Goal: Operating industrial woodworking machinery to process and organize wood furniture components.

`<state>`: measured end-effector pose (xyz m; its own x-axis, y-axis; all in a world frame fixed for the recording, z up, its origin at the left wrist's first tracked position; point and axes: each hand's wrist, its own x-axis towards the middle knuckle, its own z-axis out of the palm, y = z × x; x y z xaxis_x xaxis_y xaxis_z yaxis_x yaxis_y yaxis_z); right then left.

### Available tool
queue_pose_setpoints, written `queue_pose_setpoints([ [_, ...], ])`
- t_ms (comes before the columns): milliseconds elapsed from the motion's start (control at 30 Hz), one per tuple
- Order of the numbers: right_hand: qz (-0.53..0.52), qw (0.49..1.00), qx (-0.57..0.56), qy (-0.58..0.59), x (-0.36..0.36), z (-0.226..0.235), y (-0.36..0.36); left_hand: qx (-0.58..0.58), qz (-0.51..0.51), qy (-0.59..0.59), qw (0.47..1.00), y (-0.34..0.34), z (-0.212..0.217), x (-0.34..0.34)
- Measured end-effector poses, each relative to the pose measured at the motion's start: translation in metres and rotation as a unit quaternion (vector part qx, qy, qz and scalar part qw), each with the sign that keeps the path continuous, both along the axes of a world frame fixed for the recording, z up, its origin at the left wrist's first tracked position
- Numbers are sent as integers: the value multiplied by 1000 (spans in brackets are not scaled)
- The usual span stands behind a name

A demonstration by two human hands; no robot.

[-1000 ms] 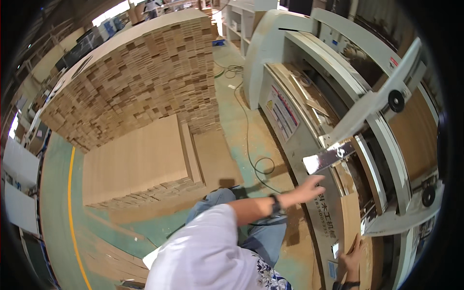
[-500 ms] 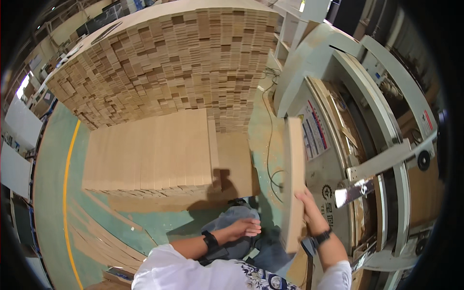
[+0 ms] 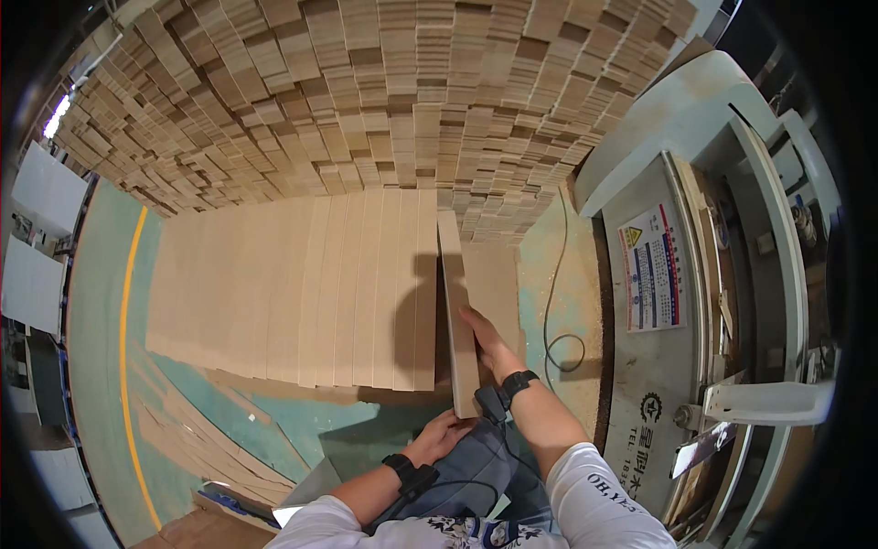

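A long tan wood-fibre board (image 3: 464, 311) stands upright on its narrow side at the right end of a low stack of similar boards (image 3: 293, 293). A dark narrow gap shows between the two, widest at the near end. My right hand (image 3: 487, 340) grips the board around its middle from the right, fingers partly hidden behind it. At its near end, my left hand (image 3: 441, 437) closes on the lower corner, with the fingertips tucked against the board. Whether it is one thick board or several thin ones pressed together, I cannot tell. Black bands sit on both wrists.
Behind rises a tall wall of stacked wooden strips (image 3: 366, 110). A grey machine (image 3: 640, 357) with a warning sheet stands to my right, and a cable (image 3: 551, 302) loops over the dusty floor beside it. Loose strips (image 3: 210, 421) lie at the left, near a yellow floor line (image 3: 125, 348).
My right hand has carried the board leftward from beside the machine to the low stack's right end. My left hand, empty before, now holds its near end. The view has shifted toward the stack.
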<state>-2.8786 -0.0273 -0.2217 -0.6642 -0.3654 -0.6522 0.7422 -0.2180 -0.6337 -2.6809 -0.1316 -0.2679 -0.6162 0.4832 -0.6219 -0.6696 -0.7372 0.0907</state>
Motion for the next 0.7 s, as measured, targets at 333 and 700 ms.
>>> queue_pose_setpoints([
  [333, 53, 988, 145, 11, -37, -11, -48, 31, 256, -155, 954, -10, -67, -15],
  [700, -12, 901, 332, 280, -53, -60, -54, -505, -179, 297, 791, -20, -46, 0],
])
